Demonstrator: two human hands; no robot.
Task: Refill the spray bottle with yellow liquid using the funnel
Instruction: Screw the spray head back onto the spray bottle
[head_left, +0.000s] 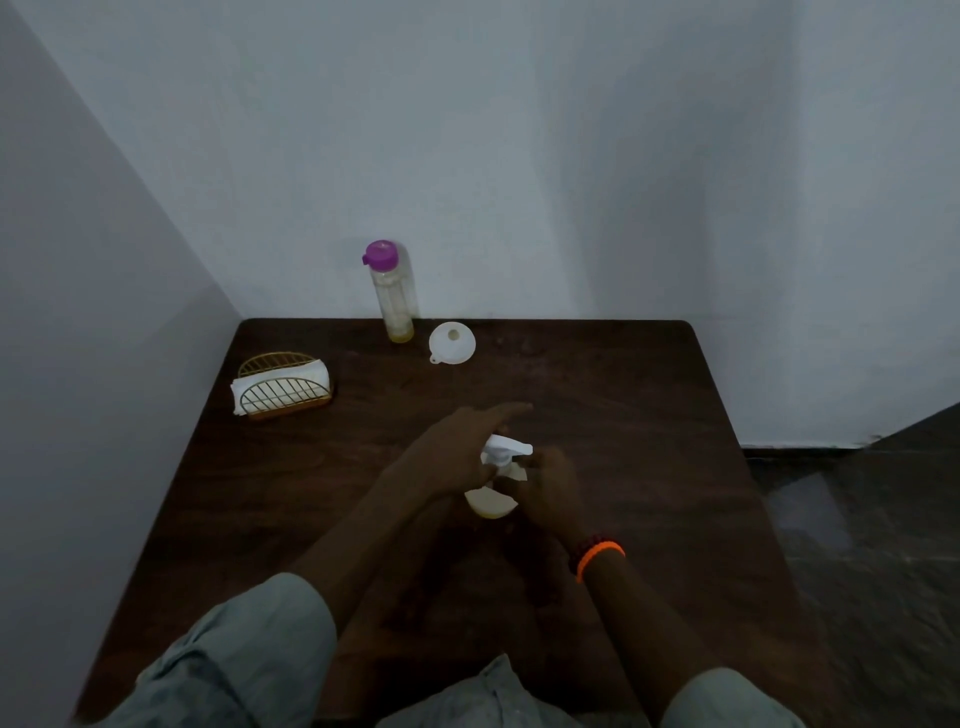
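Note:
A small spray bottle (491, 503) with a white trigger head (508, 447) stands near the middle of the dark wooden table (649, 415). My left hand (457, 457) wraps the bottle's neck from the left, index finger stretched forward. My right hand (550, 486) grips the bottle's neck and collar from the right. A white funnel (452, 342) lies at the back of the table, wide mouth up. Left of it a tall clear bottle (394, 296) with a purple cap holds a little yellow liquid at its bottom.
A gold wire holder with white napkins (283, 387) sits at the table's back left. Walls close in behind and to the left. The table's right edge drops to a dark floor (857, 519). An orange band is on my right wrist.

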